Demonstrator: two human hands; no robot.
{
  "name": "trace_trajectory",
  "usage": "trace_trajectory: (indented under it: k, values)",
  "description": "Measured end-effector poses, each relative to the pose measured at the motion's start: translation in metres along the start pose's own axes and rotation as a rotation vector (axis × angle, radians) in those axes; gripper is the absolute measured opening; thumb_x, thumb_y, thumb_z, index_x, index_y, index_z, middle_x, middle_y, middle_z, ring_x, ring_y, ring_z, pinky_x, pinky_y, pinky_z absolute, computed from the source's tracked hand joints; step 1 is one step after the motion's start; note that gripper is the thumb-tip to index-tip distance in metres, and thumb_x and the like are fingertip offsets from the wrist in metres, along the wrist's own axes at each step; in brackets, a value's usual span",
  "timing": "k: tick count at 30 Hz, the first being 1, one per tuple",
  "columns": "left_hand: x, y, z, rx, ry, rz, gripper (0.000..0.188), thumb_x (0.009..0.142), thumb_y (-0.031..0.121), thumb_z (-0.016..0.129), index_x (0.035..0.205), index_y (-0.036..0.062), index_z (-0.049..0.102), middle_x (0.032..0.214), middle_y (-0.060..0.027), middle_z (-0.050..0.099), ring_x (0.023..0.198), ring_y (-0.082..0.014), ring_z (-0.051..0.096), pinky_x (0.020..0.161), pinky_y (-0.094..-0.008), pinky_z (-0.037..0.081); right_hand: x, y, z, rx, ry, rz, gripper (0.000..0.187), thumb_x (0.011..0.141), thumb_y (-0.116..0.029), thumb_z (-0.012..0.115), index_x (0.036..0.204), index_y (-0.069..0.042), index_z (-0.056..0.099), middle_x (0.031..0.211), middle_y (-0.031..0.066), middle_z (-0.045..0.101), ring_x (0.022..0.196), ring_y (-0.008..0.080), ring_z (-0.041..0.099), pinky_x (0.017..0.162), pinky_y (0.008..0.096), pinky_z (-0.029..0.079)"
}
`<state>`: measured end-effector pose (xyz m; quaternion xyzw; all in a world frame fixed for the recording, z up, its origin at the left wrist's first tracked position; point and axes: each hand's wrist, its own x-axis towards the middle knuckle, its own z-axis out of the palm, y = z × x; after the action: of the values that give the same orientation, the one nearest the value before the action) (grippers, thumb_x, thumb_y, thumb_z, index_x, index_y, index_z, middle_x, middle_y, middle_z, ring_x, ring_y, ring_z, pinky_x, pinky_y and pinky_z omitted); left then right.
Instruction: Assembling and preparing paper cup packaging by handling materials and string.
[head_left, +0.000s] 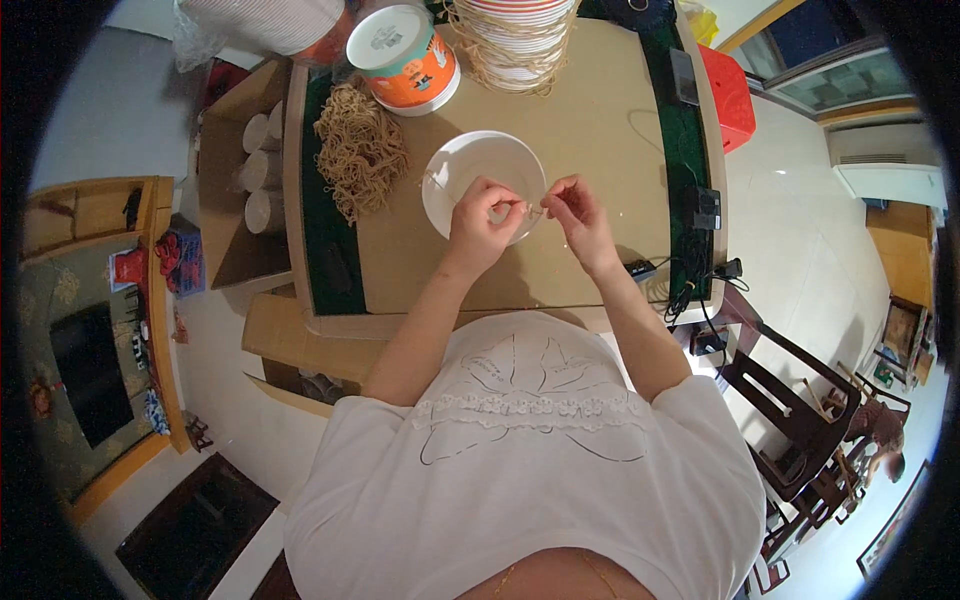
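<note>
A white round tub [440, 212] stands on the table close in front of me. Over its near right rim, my left hand [483, 218] pinches a short bit of thin tan cord [531, 209] between thumb and fingertips. Just to the right, my right hand [582, 222] is pinched on the same cord, the two sets of fingertips a little apart. How the rest of the cord runs around the tub is too fine to make out. A tangled heap of tan cord [357, 150] lies left of the tub.
Behind stand an orange-and-white lidded tub [415, 75] and a tall stack of tubs [513, 45] draped with cords. A phone [684, 76], a black adapter [703, 208] and cables lie along the right edge. Cardboard boxes [235, 170] flank the left side; a dark wooden chair [795, 420] stands right.
</note>
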<state>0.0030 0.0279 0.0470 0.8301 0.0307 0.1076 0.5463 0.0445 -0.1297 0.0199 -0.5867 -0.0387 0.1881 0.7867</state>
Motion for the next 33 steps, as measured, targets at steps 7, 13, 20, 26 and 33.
trace_trajectory:
  k: [7, 13, 20, 26, 33]
  values:
    - [-0.001, 0.0, -0.003, 0.005, -0.015, -0.031, 0.008, 0.074, 0.007, 0.068, 0.079, 0.0034, 0.063, 0.084, -0.0045, 0.059, 0.07, -0.0134, 0.055, 0.059, -0.0253, 0.043, -0.003, -0.025, 0.007, -0.663, -0.123, -0.431, 0.012, 0.082, -0.001, 0.062, 0.091, -0.004, 0.056, 0.08, 0.004, 0.059, 0.072, 0.0124, 0.057, 0.064, 0.0253, 0.045]
    - [-0.001, 0.002, -0.004, 0.001, -0.001, -0.05, 0.008, 0.073, 0.007, 0.068, 0.077, 0.0025, 0.063, 0.082, -0.0057, 0.058, 0.066, -0.0144, 0.053, 0.059, -0.0268, 0.045, -0.002, -0.016, 0.005, -0.496, -0.115, -0.242, 0.01, 0.083, -0.001, 0.061, 0.091, -0.004, 0.057, 0.081, 0.0034, 0.057, 0.071, 0.0115, 0.056, 0.063, 0.0253, 0.045]
    - [0.0, -0.002, -0.005, -0.01, 0.007, -0.039, 0.008, 0.074, 0.006, 0.067, 0.08, 0.0032, 0.062, 0.083, -0.005, 0.057, 0.065, -0.0141, 0.053, 0.059, -0.0261, 0.044, 0.01, 0.0, -0.007, -0.246, 0.061, -0.158, 0.008, 0.089, -0.005, 0.055, 0.096, -0.004, 0.053, 0.081, 0.0017, 0.056, 0.067, 0.0079, 0.052, 0.06, 0.0221, 0.044]
    - [-0.002, -0.015, -0.006, -0.157, 0.049, -0.164, 0.01, 0.081, 0.01, 0.063, 0.086, 0.0032, 0.058, 0.081, -0.0035, 0.058, 0.068, -0.0095, 0.054, 0.055, -0.0228, 0.041, 0.002, -0.006, 0.002, -0.581, -0.165, -0.092, 0.015, 0.083, -0.004, 0.062, 0.096, -0.002, 0.055, 0.077, 0.0032, 0.058, 0.062, 0.008, 0.052, 0.056, 0.0223, 0.044]
    - [0.003, -0.014, -0.018, -0.611, -0.047, -0.479, 0.019, 0.086, 0.019, 0.06, 0.09, 0.0017, 0.054, 0.077, -0.0051, 0.06, 0.07, -0.0096, 0.054, 0.06, -0.0223, 0.042, 0.003, -0.008, -0.001, -0.372, -0.109, 0.006, 0.005, 0.086, -0.005, 0.058, 0.089, -0.002, 0.057, 0.075, 0.0024, 0.059, 0.063, 0.0076, 0.052, 0.056, 0.022, 0.042]
